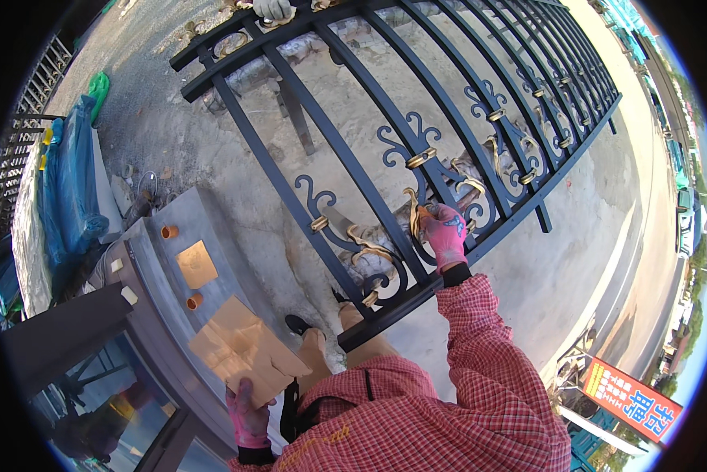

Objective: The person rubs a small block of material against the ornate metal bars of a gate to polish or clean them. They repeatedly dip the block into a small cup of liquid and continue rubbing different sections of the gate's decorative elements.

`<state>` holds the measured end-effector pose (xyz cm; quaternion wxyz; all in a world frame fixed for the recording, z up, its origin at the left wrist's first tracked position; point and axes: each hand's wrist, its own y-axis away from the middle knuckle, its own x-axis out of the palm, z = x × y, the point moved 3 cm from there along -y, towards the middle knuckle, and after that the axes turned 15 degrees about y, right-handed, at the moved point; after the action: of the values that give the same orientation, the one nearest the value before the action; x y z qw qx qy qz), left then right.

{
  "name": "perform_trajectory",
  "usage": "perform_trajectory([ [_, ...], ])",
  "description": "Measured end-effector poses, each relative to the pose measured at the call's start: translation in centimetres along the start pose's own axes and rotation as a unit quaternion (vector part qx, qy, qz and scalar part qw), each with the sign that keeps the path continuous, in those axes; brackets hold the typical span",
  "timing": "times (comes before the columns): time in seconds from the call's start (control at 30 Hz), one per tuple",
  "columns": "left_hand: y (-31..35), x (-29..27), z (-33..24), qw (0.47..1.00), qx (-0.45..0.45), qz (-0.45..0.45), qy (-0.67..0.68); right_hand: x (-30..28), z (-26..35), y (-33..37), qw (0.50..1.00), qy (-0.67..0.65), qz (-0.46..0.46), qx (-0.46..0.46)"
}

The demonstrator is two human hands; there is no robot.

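Observation:
My left hand (pixel 251 413), in a pink glove, grips the lower edge of a creased piece of brown cardboard (pixel 247 350) beside my leg. Over the dark metal fence panel (pixel 353 167) I reach with my right hand (pixel 445 232), also in a pink glove. Its fingers are closed at a gold-coloured leaf ornament (pixel 413 211) on the scrollwork. Whatever small thing they pinch is mostly hidden; only a bit of orange-brown shows at the fingertips. Nearby scrolls carry gold collars (pixel 421 158) and gold leaves (pixel 371 244).
Another person's grey-gloved hand (pixel 272 8) rests at the panel's far end. On the grey ledge to my left are two small brown cups (pixel 169 232) and a flat tan square (pixel 197 264). Blue-wrapped bundles (pixel 76 185) stand farther left. A red sign (pixel 630 400) is at lower right.

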<state>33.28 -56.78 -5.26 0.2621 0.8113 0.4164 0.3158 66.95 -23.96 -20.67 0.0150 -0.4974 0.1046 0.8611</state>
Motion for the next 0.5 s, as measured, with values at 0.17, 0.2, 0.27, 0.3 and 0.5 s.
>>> perform_trajectory([
  [0.17,-0.4,-0.8,0.4,0.999,-0.005,-0.033,-0.011,-0.7,0.2,0.7,0.996,-0.060,0.027,0.065],
  [0.2,-0.6,-0.4,0.2,0.999,-0.007,-0.036,-0.016,-0.9,1.5,1.1,0.996,-0.050,0.038,0.064],
  [0.27,-0.5,0.3,0.0,1.000,-0.004,-0.012,-0.011,-0.9,1.3,1.6,0.997,0.010,0.067,0.032],
  [0.3,-0.4,0.5,0.2,1.000,-0.004,-0.002,-0.007,-1.3,1.3,1.8,0.995,-0.006,0.081,0.050],
  [0.5,-0.6,0.0,0.3,0.999,-0.008,0.022,-0.043,-1.8,1.9,2.6,0.987,0.107,0.118,0.009],
])
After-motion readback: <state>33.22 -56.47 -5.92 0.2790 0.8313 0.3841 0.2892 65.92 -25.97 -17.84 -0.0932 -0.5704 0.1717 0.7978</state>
